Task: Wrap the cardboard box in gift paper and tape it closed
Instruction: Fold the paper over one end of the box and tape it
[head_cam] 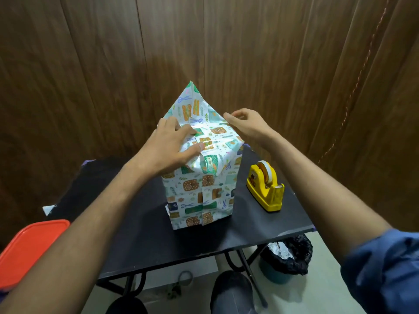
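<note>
The box (199, 193) stands upright on the black table (145, 236), covered in white gift paper with green and orange prints. Its top end is folded down on the near side, while a pointed paper flap (192, 103) sticks up at the far side. My left hand (170, 146) lies flat on the folded top, pressing the paper down. My right hand (244, 123) pinches the right edge of the paper at the top corner. A yellow tape dispenser (265, 186) with a white roll sits on the table to the right of the box.
An orange lid or container (29, 248) lies at the lower left beside the table. A bin lined with a black bag (285, 257) stands on the floor under the table's right corner. A wooden wall rises right behind the table.
</note>
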